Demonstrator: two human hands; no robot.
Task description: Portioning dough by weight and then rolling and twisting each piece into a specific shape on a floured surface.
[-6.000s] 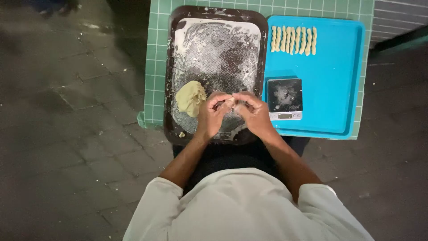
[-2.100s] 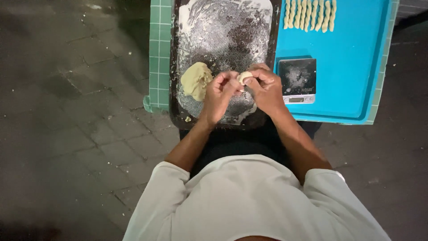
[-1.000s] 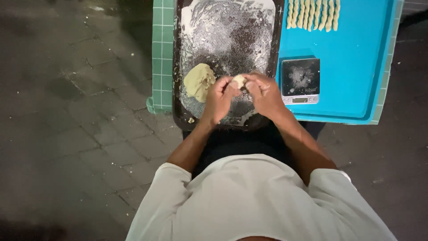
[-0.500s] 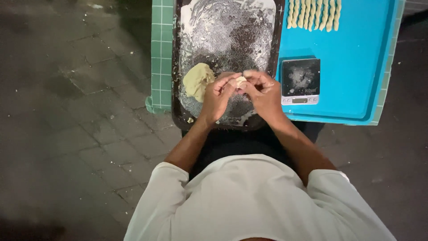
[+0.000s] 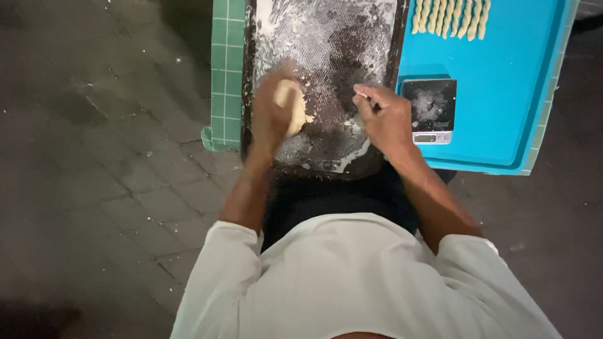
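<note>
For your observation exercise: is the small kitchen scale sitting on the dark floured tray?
No, the scale sits on the blue tray, to the right of the dark floured tray.

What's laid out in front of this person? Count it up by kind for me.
Trays: 2, a dark floured tray and a blue tray
Dough lump: 1, under the left hand
Twisted dough sticks: about 8, cut off by the frame's top edge
Small scale: 1
Green grid mat: 1
Total: about 13

The right hand hovers over the dark tray.
</note>
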